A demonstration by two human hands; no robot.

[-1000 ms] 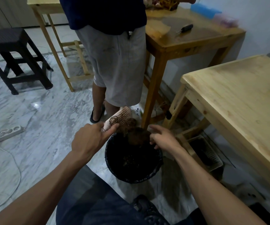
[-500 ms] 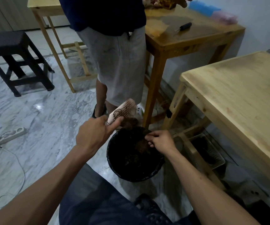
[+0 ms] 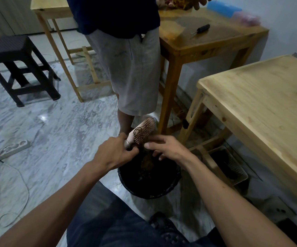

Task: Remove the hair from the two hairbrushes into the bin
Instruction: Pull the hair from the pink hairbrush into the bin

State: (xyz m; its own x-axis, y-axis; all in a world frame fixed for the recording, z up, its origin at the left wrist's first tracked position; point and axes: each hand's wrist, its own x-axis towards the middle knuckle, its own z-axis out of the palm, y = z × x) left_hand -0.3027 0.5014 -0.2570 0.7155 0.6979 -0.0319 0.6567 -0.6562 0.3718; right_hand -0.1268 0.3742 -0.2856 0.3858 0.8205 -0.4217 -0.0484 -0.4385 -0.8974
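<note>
Black stool [image 3: 15, 56] left; power strip [image 3: 16, 147] on floor.

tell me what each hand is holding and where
Left hand: hairbrush, by its handle end. Right hand: pinching hair at the brush's base.

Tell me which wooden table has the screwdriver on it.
The darker glossy table behind the bin, beside the standing person; the black-handled screwdriver lies there. The paler tables lack one.

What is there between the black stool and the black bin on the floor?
In the head view, mostly bare marble floor lies between the stool and the bin; a power strip lies to the side.
</note>
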